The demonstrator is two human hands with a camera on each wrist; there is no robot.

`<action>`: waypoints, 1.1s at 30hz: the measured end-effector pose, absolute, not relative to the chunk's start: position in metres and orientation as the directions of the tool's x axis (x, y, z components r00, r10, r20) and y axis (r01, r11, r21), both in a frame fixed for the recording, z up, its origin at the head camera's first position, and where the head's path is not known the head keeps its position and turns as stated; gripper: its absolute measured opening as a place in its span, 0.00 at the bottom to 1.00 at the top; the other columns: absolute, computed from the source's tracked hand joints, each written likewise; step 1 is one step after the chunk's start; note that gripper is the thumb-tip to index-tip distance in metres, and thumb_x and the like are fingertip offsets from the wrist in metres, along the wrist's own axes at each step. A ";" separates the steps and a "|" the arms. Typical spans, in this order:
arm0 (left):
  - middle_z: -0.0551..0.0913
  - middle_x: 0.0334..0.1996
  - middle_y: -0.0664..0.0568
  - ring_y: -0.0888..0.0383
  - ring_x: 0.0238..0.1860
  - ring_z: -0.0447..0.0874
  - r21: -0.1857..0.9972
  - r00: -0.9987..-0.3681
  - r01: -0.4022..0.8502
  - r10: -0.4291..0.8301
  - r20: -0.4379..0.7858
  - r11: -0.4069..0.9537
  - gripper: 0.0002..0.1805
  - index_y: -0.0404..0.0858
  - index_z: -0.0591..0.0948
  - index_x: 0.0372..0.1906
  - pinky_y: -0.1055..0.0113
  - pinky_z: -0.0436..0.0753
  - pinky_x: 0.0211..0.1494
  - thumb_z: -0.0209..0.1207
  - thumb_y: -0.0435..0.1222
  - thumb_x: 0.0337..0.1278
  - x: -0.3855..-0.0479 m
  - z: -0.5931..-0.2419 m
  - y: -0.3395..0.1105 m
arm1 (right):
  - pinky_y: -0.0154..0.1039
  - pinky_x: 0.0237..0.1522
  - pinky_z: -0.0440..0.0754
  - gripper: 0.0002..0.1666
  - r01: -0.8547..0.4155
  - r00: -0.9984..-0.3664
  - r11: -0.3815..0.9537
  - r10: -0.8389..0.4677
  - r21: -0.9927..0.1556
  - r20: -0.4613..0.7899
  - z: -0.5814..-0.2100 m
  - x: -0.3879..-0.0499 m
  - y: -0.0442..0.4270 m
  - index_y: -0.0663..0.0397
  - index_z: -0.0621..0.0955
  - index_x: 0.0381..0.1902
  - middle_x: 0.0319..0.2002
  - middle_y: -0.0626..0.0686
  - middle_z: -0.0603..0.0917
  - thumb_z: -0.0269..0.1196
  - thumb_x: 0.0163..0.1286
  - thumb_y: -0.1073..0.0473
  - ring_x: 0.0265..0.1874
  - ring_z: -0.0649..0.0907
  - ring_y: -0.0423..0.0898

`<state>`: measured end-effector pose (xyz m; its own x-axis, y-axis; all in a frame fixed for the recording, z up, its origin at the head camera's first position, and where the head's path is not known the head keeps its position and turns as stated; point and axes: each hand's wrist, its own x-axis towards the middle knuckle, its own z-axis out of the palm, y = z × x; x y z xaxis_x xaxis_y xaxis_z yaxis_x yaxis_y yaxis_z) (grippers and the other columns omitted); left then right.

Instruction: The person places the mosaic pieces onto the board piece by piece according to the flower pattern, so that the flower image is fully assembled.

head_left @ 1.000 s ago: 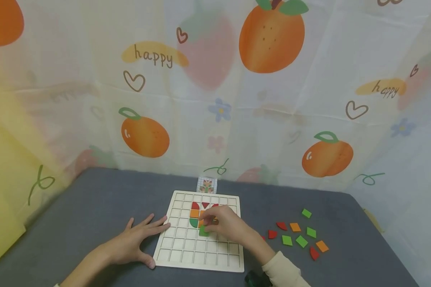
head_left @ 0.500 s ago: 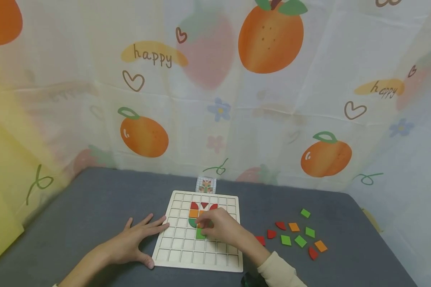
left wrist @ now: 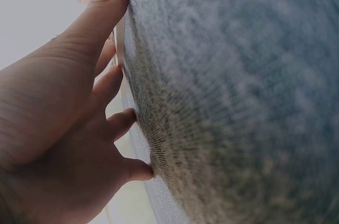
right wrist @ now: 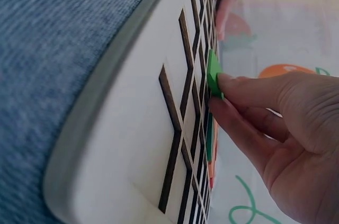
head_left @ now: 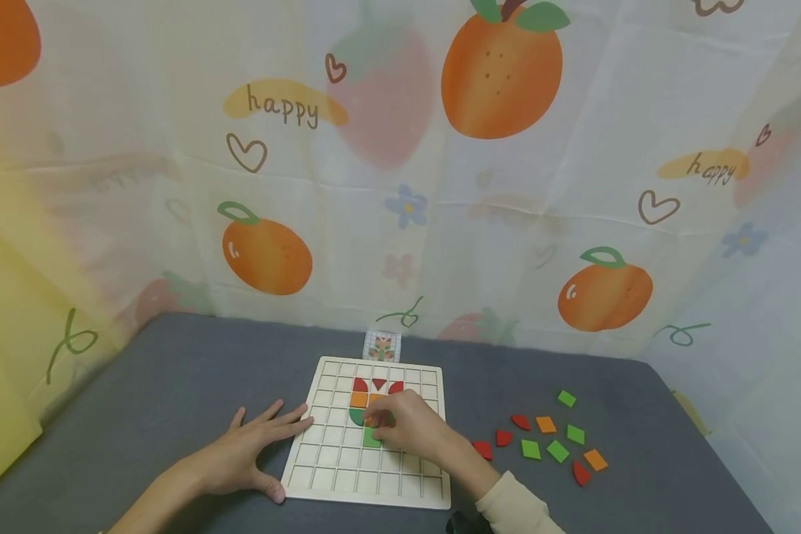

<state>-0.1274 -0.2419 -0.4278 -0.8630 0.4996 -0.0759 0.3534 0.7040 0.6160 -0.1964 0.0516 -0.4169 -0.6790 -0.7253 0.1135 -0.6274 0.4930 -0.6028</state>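
Observation:
On the dark table lies a white gridded board (head_left: pixel 337 454). My right hand (head_left: pixel 410 426) is over its middle, pinching a green square tile (right wrist: pixel 213 73) between thumb and index finger at the grid. Just above this tile sit a green rounded tile (head_left: pixel 357 417) and an orange square tile (head_left: pixel 359 400). Farther up are red tiles, among them a red triangle (head_left: pixel 379 384); my right fingers cover part of the pattern. At the board's left edge my left hand (head_left: pixel 240 452) rests with fingers spread, its index fingertip and thumb touching the edge.
Right of the board lie several loose tiles, among them a green square (head_left: pixel 530 449), an orange square (head_left: pixel 595 460) and a red rounded piece (head_left: pixel 581 473). A small pattern card (head_left: pixel 382 346) lies behind the board. A fruit-print curtain (head_left: pixel 400 252) hangs behind the table.
My right hand has shifted slightly left, and the green square tile has moved slightly left and toward me on the grid. My left hand has stayed at the board's edge.

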 end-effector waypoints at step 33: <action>0.58 0.75 0.43 0.28 0.73 0.42 0.612 -0.867 0.327 0.487 -0.109 0.720 0.58 0.46 0.67 0.73 0.21 0.31 0.57 0.74 0.56 0.26 -0.128 -0.426 -0.241 | 0.33 0.38 0.82 0.13 -0.639 -0.690 0.486 -0.704 -0.596 0.166 -0.401 -0.203 0.100 0.60 0.85 0.47 0.37 0.52 0.87 0.65 0.63 0.70 0.34 0.81 0.38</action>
<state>-0.1275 -0.2413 -0.4263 -0.8667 0.4867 -0.1092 0.3272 0.7200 0.6120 -0.2031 0.0998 -0.4006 -0.6902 -0.7044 0.1656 -0.6391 0.4861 -0.5960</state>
